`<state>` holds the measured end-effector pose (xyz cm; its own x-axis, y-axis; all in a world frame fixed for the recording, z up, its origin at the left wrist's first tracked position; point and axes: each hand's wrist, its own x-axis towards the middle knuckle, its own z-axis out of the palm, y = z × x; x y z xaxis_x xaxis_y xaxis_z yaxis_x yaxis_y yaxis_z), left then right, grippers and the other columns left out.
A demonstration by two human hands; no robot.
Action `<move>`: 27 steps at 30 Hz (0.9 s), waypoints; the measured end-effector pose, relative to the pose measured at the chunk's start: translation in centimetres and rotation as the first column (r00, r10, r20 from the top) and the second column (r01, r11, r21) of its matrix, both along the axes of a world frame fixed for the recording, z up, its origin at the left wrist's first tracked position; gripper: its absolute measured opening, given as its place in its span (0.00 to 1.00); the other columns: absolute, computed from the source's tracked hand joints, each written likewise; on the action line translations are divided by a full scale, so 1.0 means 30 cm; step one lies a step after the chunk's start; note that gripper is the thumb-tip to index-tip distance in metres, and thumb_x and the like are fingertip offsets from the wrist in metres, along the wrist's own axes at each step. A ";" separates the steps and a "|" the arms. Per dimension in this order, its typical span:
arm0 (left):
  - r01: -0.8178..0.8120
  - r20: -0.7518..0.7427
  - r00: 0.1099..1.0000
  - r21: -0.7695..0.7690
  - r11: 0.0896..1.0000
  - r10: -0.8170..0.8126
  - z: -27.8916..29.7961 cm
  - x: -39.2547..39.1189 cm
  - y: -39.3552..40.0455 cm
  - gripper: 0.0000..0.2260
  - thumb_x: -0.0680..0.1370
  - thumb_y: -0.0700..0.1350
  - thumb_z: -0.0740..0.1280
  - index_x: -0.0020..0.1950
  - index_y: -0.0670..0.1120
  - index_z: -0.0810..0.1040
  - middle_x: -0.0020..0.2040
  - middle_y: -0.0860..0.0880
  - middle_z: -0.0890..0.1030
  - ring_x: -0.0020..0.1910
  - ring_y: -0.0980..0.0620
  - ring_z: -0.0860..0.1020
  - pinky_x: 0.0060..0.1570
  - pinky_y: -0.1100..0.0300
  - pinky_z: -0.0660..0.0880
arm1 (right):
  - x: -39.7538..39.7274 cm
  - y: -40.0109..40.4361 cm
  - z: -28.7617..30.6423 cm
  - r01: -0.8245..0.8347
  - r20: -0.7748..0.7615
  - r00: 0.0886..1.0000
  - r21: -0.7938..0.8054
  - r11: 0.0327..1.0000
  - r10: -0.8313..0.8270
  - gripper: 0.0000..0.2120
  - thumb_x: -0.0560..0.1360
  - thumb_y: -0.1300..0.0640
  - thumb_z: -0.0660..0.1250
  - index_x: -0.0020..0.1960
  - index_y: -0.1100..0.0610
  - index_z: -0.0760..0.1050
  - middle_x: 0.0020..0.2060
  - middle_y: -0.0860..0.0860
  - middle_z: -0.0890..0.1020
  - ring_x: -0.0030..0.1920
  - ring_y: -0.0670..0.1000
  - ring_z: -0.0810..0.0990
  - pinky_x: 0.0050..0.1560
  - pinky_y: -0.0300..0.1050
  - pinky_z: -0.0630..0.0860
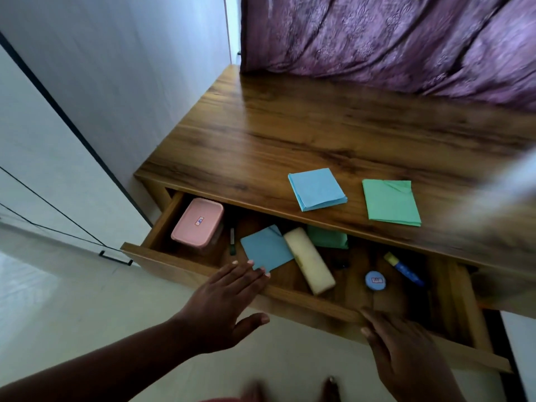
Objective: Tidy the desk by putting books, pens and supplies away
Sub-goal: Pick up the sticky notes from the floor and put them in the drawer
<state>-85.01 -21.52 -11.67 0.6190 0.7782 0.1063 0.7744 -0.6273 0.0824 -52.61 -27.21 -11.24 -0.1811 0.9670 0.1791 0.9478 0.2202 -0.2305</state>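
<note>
The wooden desk's drawer (304, 303) stands pulled out. Inside lie a pink lidded box (197, 222), a blue paper pad (265, 248), a cream pencil case (309, 261), a green pad (327, 237) partly under the desktop, a green pen (232, 241), a small round blue tin (375, 281) and a blue-and-yellow glue stick (403, 268). On the desktop sit a blue pad (316, 189) and a green pad (390, 202). My left hand (223, 303) lies flat over the drawer's front edge, fingertips touching the blue pad inside. My right hand (406, 352) rests on the drawer front, fingers straight.
A purple curtain (391, 44) hangs behind the desk (290, 126). White cupboard doors with a black handle (115, 258) stand to the left. A blurred pale shape (504, 192) crosses the right edge. Pale floor lies below, with my feet at the bottom.
</note>
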 end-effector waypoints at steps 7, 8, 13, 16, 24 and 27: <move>0.114 0.115 0.988 -0.099 0.989 -0.103 0.038 -0.055 -0.044 0.19 0.80 0.60 0.56 0.66 0.53 0.73 0.61 0.56 0.80 0.63 0.58 0.76 0.59 0.60 0.76 | -0.036 -0.097 -0.016 0.002 -0.044 0.999 0.109 0.994 0.003 0.23 0.80 0.40 0.44 0.55 0.47 0.76 0.39 0.50 0.85 0.35 0.52 0.84 0.37 0.49 0.79; 0.144 0.145 0.982 -0.142 0.979 -0.123 0.044 -0.062 -0.043 0.17 0.80 0.57 0.58 0.65 0.54 0.74 0.59 0.56 0.81 0.59 0.60 0.78 0.56 0.64 0.76 | -0.040 -0.113 -0.016 -0.007 -0.046 0.999 0.098 0.995 0.011 0.21 0.80 0.40 0.43 0.56 0.46 0.72 0.40 0.50 0.85 0.36 0.52 0.84 0.37 0.49 0.80; 0.187 0.260 0.960 -0.334 0.924 -0.101 0.067 -0.088 -0.086 0.16 0.80 0.60 0.57 0.63 0.58 0.75 0.51 0.60 0.83 0.47 0.65 0.79 0.44 0.75 0.73 | -0.048 -0.184 -0.010 -0.079 -0.011 0.997 0.049 0.996 0.079 0.19 0.81 0.40 0.41 0.64 0.41 0.65 0.40 0.48 0.85 0.33 0.49 0.84 0.32 0.44 0.79; 0.175 0.315 0.948 -0.387 0.905 -0.048 0.074 -0.099 -0.128 0.16 0.78 0.62 0.59 0.61 0.58 0.77 0.51 0.61 0.83 0.48 0.66 0.79 0.45 0.84 0.65 | -0.034 -0.215 -0.045 -0.144 0.080 0.987 0.041 0.989 0.140 0.24 0.81 0.42 0.38 0.76 0.42 0.44 0.48 0.50 0.82 0.34 0.48 0.85 0.27 0.42 0.77; 0.007 0.261 0.952 -0.540 0.842 0.159 0.097 -0.083 -0.234 0.13 0.75 0.53 0.69 0.60 0.56 0.81 0.44 0.78 0.75 0.48 0.74 0.76 0.46 0.79 0.70 | -0.028 -0.301 -0.084 -0.227 -0.032 0.974 -0.204 0.952 0.225 0.20 0.81 0.44 0.36 0.70 0.35 0.54 0.52 0.40 0.72 0.58 0.36 0.76 0.47 0.30 0.73; -0.077 0.073 0.985 -0.621 0.780 0.155 0.144 -0.053 -0.224 0.15 0.75 0.63 0.63 0.58 0.62 0.78 0.48 0.70 0.77 0.51 0.72 0.75 0.49 0.76 0.72 | 0.000 -0.304 -0.047 -0.193 -0.004 0.979 -0.328 0.925 0.203 0.20 0.79 0.40 0.36 0.68 0.28 0.53 0.67 0.25 0.58 0.71 0.34 0.36 0.67 0.28 0.39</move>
